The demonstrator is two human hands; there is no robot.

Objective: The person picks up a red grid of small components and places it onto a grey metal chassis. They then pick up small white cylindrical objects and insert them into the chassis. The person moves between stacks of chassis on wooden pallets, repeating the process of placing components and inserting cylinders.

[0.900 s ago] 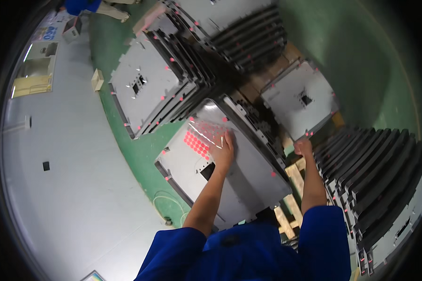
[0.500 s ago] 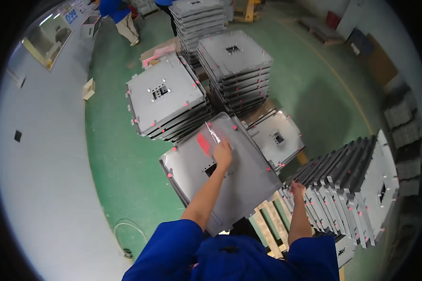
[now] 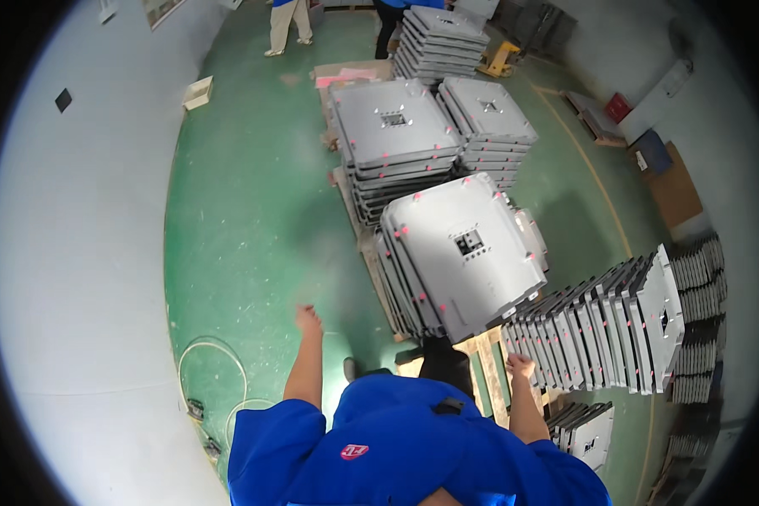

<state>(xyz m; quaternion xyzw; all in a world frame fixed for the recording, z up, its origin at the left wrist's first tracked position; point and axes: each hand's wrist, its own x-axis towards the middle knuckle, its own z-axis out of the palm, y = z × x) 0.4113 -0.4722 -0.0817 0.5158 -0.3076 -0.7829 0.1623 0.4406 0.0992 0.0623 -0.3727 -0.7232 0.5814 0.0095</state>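
Now the right hand (image 3: 521, 365) hung curled by the panel row (image 3: 575, 339), the left hand (image 3: 309, 319) likewise above the floor (image 3: 244, 211), any grip unclear. Ahead, the top panel (image 3: 464, 277) lay untouched, the dotted sheet gone from view, handling apparently paused.

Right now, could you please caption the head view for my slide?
Left hand above green floor, right hand near a row of standing grey metal panels.

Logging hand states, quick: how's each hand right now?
Left hand: curled, no object visible; grip can't be told.
Right hand: curled near panels; grip can't be told.
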